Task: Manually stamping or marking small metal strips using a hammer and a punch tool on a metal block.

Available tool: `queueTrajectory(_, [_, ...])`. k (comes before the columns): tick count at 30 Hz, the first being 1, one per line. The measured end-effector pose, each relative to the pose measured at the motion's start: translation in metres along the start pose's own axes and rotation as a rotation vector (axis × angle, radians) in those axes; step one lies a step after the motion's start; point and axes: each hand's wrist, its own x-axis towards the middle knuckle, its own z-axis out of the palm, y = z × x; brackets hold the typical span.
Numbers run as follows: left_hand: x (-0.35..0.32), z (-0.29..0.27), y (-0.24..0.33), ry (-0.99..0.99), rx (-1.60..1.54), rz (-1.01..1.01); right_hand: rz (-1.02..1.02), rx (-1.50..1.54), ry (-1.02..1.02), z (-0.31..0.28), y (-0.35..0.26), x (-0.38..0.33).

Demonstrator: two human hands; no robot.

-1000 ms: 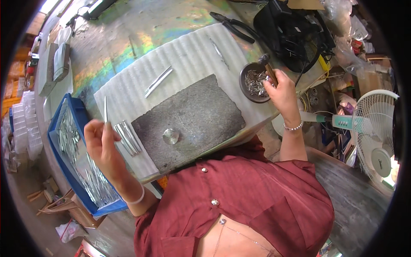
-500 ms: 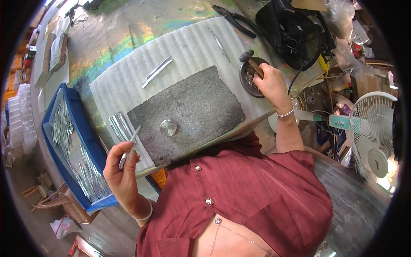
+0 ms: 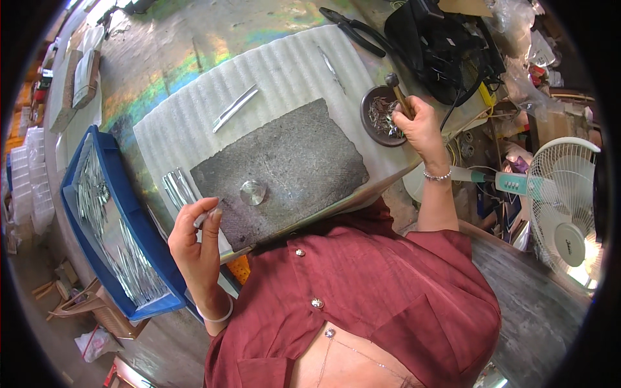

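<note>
My left hand (image 3: 197, 239) is closed in a pinch around a slim silvery metal rod (image 3: 201, 220), over the left edge of a rough dark stone slab (image 3: 310, 152). A round shiny metal block (image 3: 253, 192) sits on the slab, to the right of this hand. My right hand (image 3: 422, 126) grips a small hammer (image 3: 392, 80) by its wooden handle, head pointing up and away. Its fingertips are at the right side of a round dark bowl (image 3: 365, 119) of small silvery metal pieces (image 3: 380, 111); whether they pinch one, I cannot tell.
White foam sheeting (image 3: 278, 68) lies under the slab. On it are metal strips (image 3: 178, 187) and two pale rods (image 3: 235, 108). A blue tray (image 3: 123, 187) of metal strips stands left. Black pliers (image 3: 352, 31) and a black bag (image 3: 430, 48) lie at the back; a fan (image 3: 563, 200) stands right.
My left hand has moved right and slightly down, and the rod now shows less of its length. My right hand has shifted right, its fingertips lower at the bowl, with the hammer more upright.
</note>
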Motion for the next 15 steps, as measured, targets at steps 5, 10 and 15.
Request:
queueTrajectory(5, [0.003, 0.008, -0.017, 0.013, -0.134, -0.089, 0.062, 0.281, -0.006, -0.001, -0.006, -0.002])
queueTrajectory(10, [0.002, 0.011, -0.032, -0.029, -0.119, -0.094, 0.179, 0.694, -0.11, -0.005, -0.012, -0.005])
queueTrajectory(15, [-0.003, 0.009, -0.027, 0.023, -0.329, -0.141, 0.198, 0.828, -0.159, -0.008, -0.001, -0.002])
